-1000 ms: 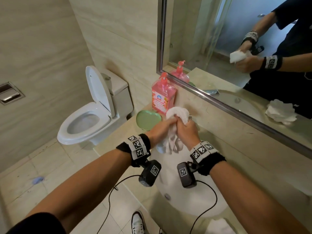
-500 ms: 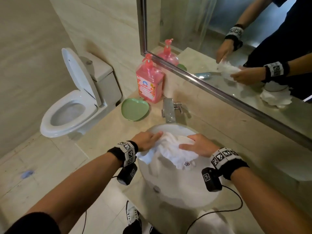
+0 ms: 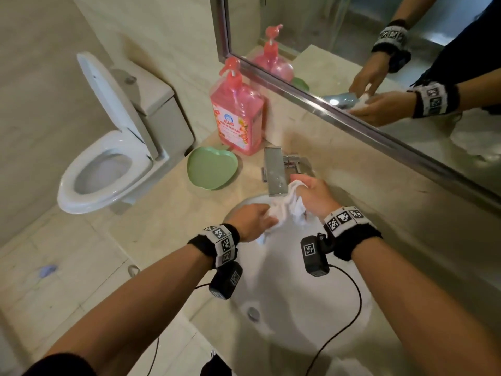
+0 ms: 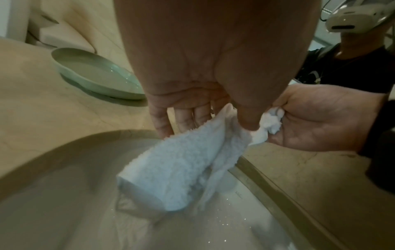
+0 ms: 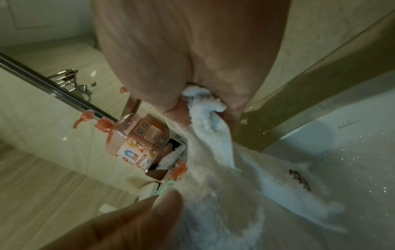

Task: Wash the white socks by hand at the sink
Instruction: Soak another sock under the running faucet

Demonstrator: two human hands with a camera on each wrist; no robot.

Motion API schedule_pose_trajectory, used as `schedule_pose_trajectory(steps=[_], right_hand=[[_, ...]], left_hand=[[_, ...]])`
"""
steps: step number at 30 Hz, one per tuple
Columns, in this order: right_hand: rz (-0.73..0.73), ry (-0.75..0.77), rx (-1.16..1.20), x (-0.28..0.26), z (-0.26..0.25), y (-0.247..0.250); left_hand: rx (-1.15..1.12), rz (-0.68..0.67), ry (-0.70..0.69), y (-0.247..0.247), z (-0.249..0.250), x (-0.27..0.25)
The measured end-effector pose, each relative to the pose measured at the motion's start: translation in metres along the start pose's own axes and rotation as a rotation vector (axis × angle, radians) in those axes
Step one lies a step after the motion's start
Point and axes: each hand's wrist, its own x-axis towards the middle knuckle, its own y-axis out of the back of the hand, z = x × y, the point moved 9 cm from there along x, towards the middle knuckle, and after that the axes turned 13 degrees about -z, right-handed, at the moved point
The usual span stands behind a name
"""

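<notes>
A white sock (image 3: 287, 208) hangs over the white sink basin (image 3: 292, 308), just below the chrome faucet (image 3: 275, 169). My right hand (image 3: 311, 195) grips its bunched upper end beside the spout. My left hand (image 3: 256, 221) pinches the lower part between thumb and fingers. In the left wrist view the sock (image 4: 181, 169) drapes down from my left hand (image 4: 203, 115), and my right hand (image 4: 320, 118) clutches the wadded end. The right wrist view shows the sock (image 5: 213, 152) trailing out of my right hand's (image 5: 192, 67) fist. No running water is visible.
A pink pump soap bottle (image 3: 238, 115) and a green apple-shaped dish (image 3: 212, 168) stand on the beige counter left of the faucet. The mirror (image 3: 379, 63) runs along the back wall. A toilet (image 3: 108, 158) with raised lid is at left. Something white (image 3: 352, 369) lies at the counter's near edge.
Both hands came down from in front of the soap bottle to the basin. My right hand then rose to the spout with the sock's bunched end, and the sock stretched out between my hands.
</notes>
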Motion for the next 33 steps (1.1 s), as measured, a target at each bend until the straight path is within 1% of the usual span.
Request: schedule_pose_trajectory(steps=[3,6,10,14,17,20,22,24,26,28,31,33], right_hand=[[0.057,0.039,0.002,0.005,-0.002,-0.002],[0.111,0.028,0.022,0.002,0.001,-0.004],[0.109,-0.006,0.038,0.008,0.008,-0.005],[0.128,-0.080,0.019,0.013,0.020,0.005],[0.154,-0.078,0.014,0.012,0.022,0.011],[0.166,-0.064,0.005,0.011,0.025,0.016],[0.104,-0.073,-0.004,0.013,0.034,0.015],[-0.017,-0.085,0.009,0.015,0.046,0.005],[-0.099,-0.086,0.022,0.016,0.054,-0.007],[-0.115,-0.093,0.043,0.018,0.059,-0.018],[-0.078,-0.159,0.144,0.023,0.069,-0.033],[-0.110,-0.163,0.145,0.029,0.068,-0.047]], left_hand=[[-0.057,-0.003,-0.017,0.001,-0.001,0.009],[-0.109,-0.024,-0.010,0.001,-0.004,0.018],[-0.178,0.004,0.025,0.007,-0.012,0.023],[-0.223,-0.008,0.003,0.007,-0.012,0.028],[-0.201,-0.038,-0.009,0.004,-0.010,0.031],[-0.260,-0.024,-0.015,0.004,-0.013,0.035],[-0.349,0.009,-0.019,0.006,-0.018,0.034],[-0.454,0.053,-0.025,0.012,-0.022,0.028],[-0.516,0.088,-0.031,0.021,-0.028,0.017],[-0.516,0.125,-0.034,0.032,-0.034,0.004],[-0.520,0.205,-0.047,0.053,-0.048,-0.012],[-0.519,0.253,-0.033,0.064,-0.060,-0.021]])
